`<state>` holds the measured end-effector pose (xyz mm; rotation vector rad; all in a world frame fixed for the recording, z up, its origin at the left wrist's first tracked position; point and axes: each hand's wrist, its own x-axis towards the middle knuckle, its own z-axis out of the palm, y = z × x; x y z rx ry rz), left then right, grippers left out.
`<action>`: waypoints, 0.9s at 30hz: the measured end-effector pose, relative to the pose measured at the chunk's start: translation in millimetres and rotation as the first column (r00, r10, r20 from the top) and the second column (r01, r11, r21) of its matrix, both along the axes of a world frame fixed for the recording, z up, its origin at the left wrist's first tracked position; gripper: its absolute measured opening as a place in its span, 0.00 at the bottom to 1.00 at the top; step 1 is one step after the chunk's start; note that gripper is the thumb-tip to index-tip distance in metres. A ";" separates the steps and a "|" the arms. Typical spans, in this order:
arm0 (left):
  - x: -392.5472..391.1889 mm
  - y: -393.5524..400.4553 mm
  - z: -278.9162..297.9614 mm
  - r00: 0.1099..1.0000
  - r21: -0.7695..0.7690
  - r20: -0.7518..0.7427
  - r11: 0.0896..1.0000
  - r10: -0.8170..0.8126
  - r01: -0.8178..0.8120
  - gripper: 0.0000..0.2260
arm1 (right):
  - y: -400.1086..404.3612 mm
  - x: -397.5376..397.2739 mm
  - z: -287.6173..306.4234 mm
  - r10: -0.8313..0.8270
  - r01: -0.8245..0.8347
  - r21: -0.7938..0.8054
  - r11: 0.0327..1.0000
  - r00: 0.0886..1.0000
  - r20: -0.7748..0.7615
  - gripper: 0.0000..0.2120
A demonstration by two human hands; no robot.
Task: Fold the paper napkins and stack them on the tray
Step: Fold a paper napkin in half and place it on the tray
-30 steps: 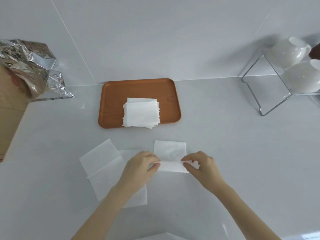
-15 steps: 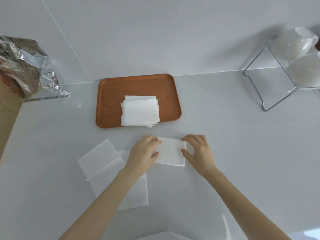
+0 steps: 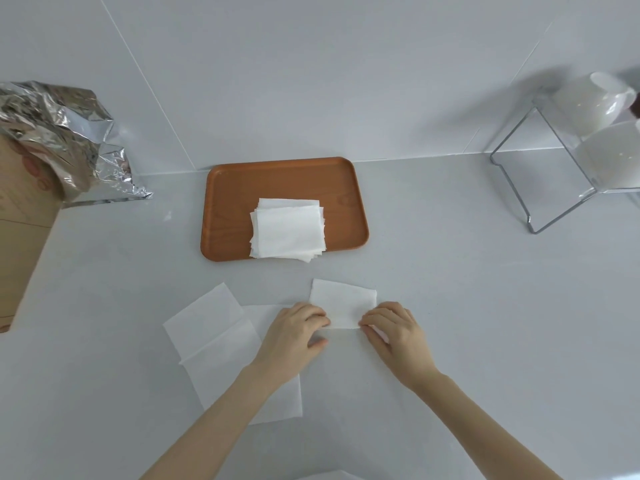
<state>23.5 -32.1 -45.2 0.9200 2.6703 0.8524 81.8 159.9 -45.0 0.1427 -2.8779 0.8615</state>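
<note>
A folded white napkin (image 3: 343, 301) lies flat on the grey counter in front of the orange tray (image 3: 235, 188). My left hand (image 3: 294, 336) rests at its near left corner and my right hand (image 3: 394, 329) at its near right corner, fingertips pinching the near edge. A stack of folded napkins (image 3: 289, 230) sits on the tray's near right part. Unfolded napkins (image 3: 214, 334) lie spread to the left, partly under my left forearm.
Crumpled silver foil packaging (image 3: 65, 133) and a cardboard box (image 3: 20, 216) stand at the far left. A wire rack (image 3: 540, 188) with white cups (image 3: 588, 102) stands at the far right. A white tiled wall runs behind the tray.
Both hands carried the napkin's near edge up to the far edge, folding it in half, then slid back to the near corners of the folded napkin.
</note>
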 end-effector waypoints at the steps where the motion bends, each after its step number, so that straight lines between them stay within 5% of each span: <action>1: -2.5 -0.8 4.0 1.000 0.029 0.001 0.999 0.015 -0.015 0.07 | -0.4 -5.4 7.1 -0.011 0.011 -0.029 1.000 1.000 0.005 0.05; 7: -36.2 -14.8 54.8 0.937 0.362 0.225 0.870 0.269 -0.336 0.07 | 0.5 -51.5 64.7 -0.046 0.133 -0.453 0.882 0.979 0.198 0.09; 13: -101.5 -38.6 89.4 0.872 0.354 0.400 0.829 0.283 -0.432 0.07 | -11.8 -120.8 86.7 0.034 0.188 -0.635 0.750 0.947 0.320 0.03; 19: -159.1 -43.5 62.3 0.840 0.256 0.361 0.823 0.405 -0.507 0.03 | -32.2 -187.4 53.1 -0.056 0.276 -0.545 0.792 0.921 0.385 0.05; 27: -177.9 -35.6 25.3 0.821 0.134 0.175 0.813 0.544 -0.567 0.08 | -49.8 -214.7 16.9 -0.257 0.342 -0.316 0.885 0.925 0.281 0.02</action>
